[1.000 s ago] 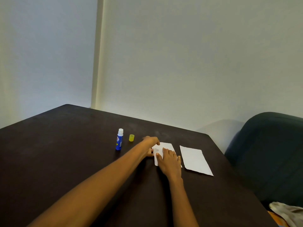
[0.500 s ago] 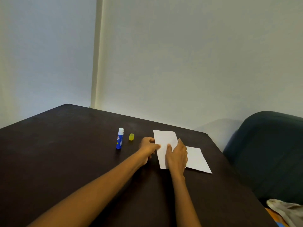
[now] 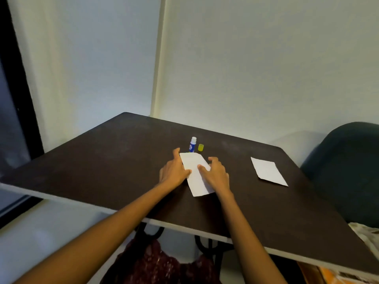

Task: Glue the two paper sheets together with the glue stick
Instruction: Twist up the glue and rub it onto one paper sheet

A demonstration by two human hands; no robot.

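Note:
A white paper sheet [image 3: 194, 175] sits in the middle of the dark table [image 3: 102, 160], held between both hands. My left hand [image 3: 173, 171] grips its left edge, thumb on top. My right hand [image 3: 217, 174] holds the right side, with its fingers spread over the paper. A second white sheet [image 3: 267, 171] lies flat to the right, apart from both hands. Just behind the held sheet a blue glue stick [image 3: 192, 146] stands upright with its white tip bare. Its yellow cap [image 3: 201, 147] stands beside it on the right.
A dark green chair [image 3: 344, 171] stands at the table's right side. A pale cloth [image 3: 367, 236] lies at the table's right corner. The table's near edge [image 3: 184, 228] runs across the lower view, with dark red fabric [image 3: 164, 263] below it.
Both hands lifted the sheet from beside the second sheet and brought it left and nearer to me. A wide gap now separates the two sheets. The camera view has also shifted.

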